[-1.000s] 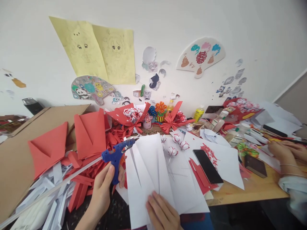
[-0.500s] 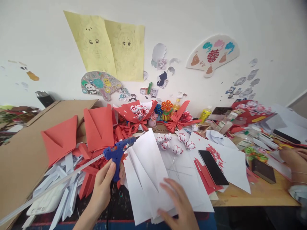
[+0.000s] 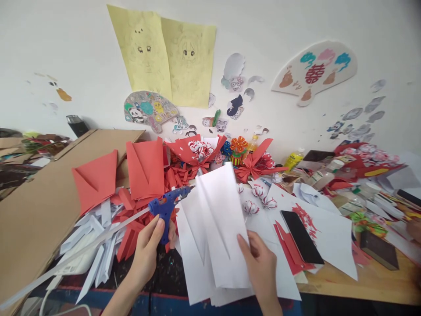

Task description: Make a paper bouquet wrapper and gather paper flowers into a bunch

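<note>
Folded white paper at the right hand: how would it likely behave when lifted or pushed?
The folded white paper looks thin, so probably very light. Its long fold may stiffen it lengthwise, though with the right hand at one edge it could flop. Pushed, it would likely slide over the white sheets beneath.

Two bearing surfaces noted: a dark speckled tabletop with a blue front edge and, to its right, a light-brown wooden tabletop. Along the dark tabletop's left side, large brown corrugated cardboard. Toward its front left corner, folded white paper strips around a flat white rounded device; behind, folded red paper strips. At front centre, folded white paper sheets. Near the wooden tabletop's front edge, a dark-brown rectangular box. Other footings hidden by clutter.
</note>
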A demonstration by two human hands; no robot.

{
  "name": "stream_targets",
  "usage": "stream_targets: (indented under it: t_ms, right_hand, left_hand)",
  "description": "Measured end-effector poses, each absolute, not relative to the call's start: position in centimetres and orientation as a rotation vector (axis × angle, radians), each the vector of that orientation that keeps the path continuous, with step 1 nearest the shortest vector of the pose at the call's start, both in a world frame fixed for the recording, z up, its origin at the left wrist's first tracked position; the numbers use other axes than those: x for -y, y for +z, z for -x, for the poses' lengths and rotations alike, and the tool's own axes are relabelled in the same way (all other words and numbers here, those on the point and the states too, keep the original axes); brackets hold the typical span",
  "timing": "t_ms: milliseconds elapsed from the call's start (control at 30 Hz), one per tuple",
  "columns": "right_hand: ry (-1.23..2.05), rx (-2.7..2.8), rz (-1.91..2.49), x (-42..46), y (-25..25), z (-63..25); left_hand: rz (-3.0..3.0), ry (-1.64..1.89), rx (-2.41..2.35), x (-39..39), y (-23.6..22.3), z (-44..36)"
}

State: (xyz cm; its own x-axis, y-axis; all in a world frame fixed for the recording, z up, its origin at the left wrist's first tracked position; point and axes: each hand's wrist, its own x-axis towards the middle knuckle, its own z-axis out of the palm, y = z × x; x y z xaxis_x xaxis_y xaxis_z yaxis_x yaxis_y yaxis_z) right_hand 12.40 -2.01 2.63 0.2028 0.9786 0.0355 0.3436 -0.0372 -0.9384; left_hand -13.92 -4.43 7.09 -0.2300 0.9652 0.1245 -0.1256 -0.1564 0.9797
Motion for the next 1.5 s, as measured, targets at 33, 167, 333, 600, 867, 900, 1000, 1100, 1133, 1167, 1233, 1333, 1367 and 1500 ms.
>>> stream_targets:
  t_ms: [33, 167, 333, 600, 867, 900, 1000, 1100, 1133, 1167, 1233, 1333, 1367, 1500]
  right_hand:
    - [0.907, 1.195, 1.548, 2.2, 2.7, -13.2]
    - [1.016, 0.865, 1.521, 2.3, 2.4, -16.0]
    - [1.13, 0.832, 1.478, 2.5, 1.2, -16.4]
    - [1.081, 0.882, 1.551, 3.0, 0.0, -13.4]
    - [0.77, 0.886, 1.72, 3.3, 0.2, -14.7]
    - [0.737, 0.898, 1.755, 3.2, 0.2, -15.2]
    - [0.641, 0.989, 1.883, 2.6, 0.1, -16.9]
    - [0.589, 1.076, 1.946, 2.0, -0.2, -18.3]
    - [0.572, 1.106, 1.951, 1.8, -0.2, -18.6]
    - [0.548, 1.139, 1.947, 1.6, -0.3, -18.9]
    - [0.5, 1.201, 1.92, 1.4, -0.3, -19.1]
    - [0.49, 1.239, 1.866, 1.4, 0.1, -18.9]
    - [0.502, 1.238, 1.856, 1.5, 0.4, -18.7]
    - [0.546, 1.211, 1.855, 1.9, 1.4, -17.5]
  left_hand:
    - [-1.089, 1.548, -1.194, 4.4, 7.0, 13.9]
    - [-1.098, 1.527, -1.194, 4.0, 6.8, 13.4]
    - [-1.189, 1.428, -1.202, 2.8, 6.4, 12.3]
    - [-1.395, 1.288, -1.339, -1.0, 5.4, 10.4]
    - [-1.513, 1.229, -1.582, -3.5, 4.9, 9.5]
    - [-1.521, 1.221, -1.609, -3.8, 4.9, 9.5]
    - [-1.528, 1.185, -1.641, -4.5, 5.0, 9.3]
    - [-1.531, 1.17, -1.662, -5.1, 4.8, 9.2]
    - [-1.534, 1.168, -1.678, -5.2, 4.8, 9.2]
    - [-1.54, 1.164, -1.697, -5.3, 4.7, 9.2]
    - [-1.554, 1.151, -1.733, -5.5, 4.6, 9.2]
    - [-1.569, 1.128, -1.765, -5.5, 4.6, 9.2]
    - [-1.57, 1.123, -1.774, -5.5, 4.6, 9.2]
    - [-1.573, 1.119, -1.801, -5.5, 4.8, 9.2]
